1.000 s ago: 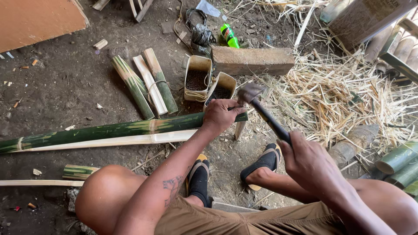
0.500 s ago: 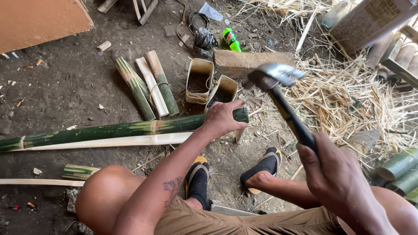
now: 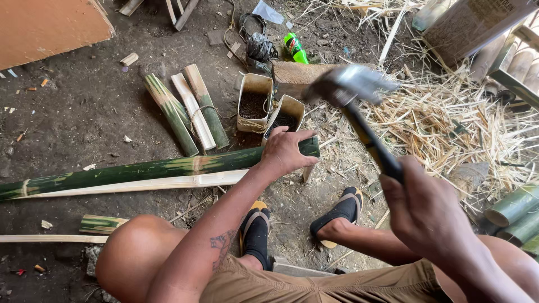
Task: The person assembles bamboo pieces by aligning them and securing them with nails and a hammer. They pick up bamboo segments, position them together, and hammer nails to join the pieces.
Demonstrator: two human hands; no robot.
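A long green bamboo pole lies across the dirt floor in front of the seated person, with a pale split strip just beside it on the near side. The pole looks stiff and fairly heavy, with a smooth, waxy skin that could slide under a palm — so the firm hold belongs near the cut end, where it is being pinned now.

To the right is a heap of dry straw and shavings, with more green bamboo sections at the far right edge. Beyond the pole lie three short split bamboo pieces tied with cord, and next to them two open bamboo cups with dark contents.

The left hand is pressed down over the pole's right end, fingers curled around it. The right hand is clenched around the dark handle of a chopping blade, raised above the pole end and blurred — its shape is hard to make out. A small green bottle lies further back.
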